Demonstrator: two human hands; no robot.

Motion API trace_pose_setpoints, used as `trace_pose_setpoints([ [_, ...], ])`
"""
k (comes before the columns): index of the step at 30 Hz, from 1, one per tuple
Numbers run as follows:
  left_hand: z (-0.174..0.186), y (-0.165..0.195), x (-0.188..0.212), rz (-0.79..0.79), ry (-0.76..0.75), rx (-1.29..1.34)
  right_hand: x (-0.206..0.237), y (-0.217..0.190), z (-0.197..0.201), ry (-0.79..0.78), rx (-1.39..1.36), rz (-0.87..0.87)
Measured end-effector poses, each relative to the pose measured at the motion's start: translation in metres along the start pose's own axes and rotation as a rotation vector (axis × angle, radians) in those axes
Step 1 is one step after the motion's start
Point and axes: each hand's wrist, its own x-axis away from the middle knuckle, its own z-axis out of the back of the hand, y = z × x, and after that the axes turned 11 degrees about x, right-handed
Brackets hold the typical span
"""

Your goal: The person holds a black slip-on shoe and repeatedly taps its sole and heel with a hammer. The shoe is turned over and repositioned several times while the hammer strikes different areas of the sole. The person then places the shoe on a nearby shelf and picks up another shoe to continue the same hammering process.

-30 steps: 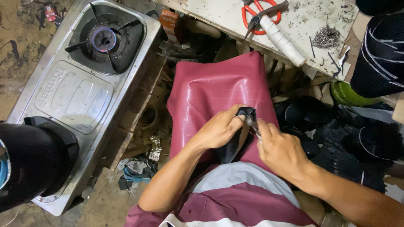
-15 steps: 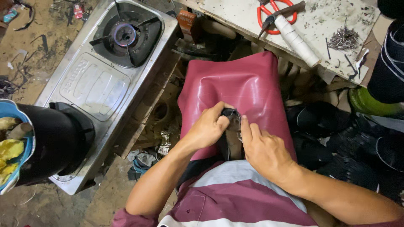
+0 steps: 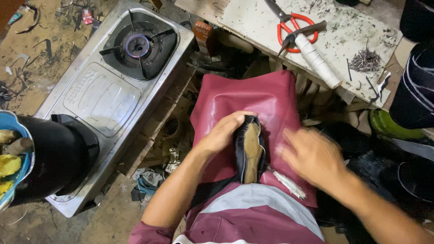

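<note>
My left hand is closed over the toe end of the shoe, thumb and fingers wrapped round its dark upper. The shoe lies sole up on my lap, on the maroon sheet; the sole face is tan and matte, edged by a folded black margin. My right hand is off the shoe, just to its right, fingers spread and holding nothing; it is blurred, so I cannot read finer detail. A small white strip lies on the sheet below the shoe, between my two forearms.

The sheet is smooth, faintly glossy, and drapes over both knees. Beyond it stands a white board, scuffed and speckled. On the board: red-handled scissors, a tool with a white wrapped handle lying across them, and a loose heap of thin metal nails.

To my left sits a steel gas stove, brushed and dented, with a round black burner showing a faint blue ring. On its near end stands a black pot. At the left frame edge a blue bowl holds yellow pieces that I cannot identify. The floor around is bare earth littered with scraps.
</note>
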Motion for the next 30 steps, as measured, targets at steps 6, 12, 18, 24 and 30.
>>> trace_pose_setpoints([
  [6,-0.021,-0.008,-0.034,0.007,0.043,0.196,-0.102,0.067,0.015,0.571,0.382,-0.054],
  [12,-0.013,-0.001,-0.057,0.148,0.211,0.446,-0.158,0.092,0.008,0.387,0.205,-0.092],
  [18,0.004,-0.021,-0.062,0.125,0.188,0.519,-0.098,0.072,0.006,0.711,-0.831,-0.066],
  [24,0.012,-0.037,-0.067,0.067,0.233,0.330,-0.049,0.005,-0.033,0.525,-0.766,0.085],
  [30,0.018,-0.046,-0.063,0.135,0.177,0.519,-0.031,-0.008,-0.002,0.057,-0.971,-0.302],
])
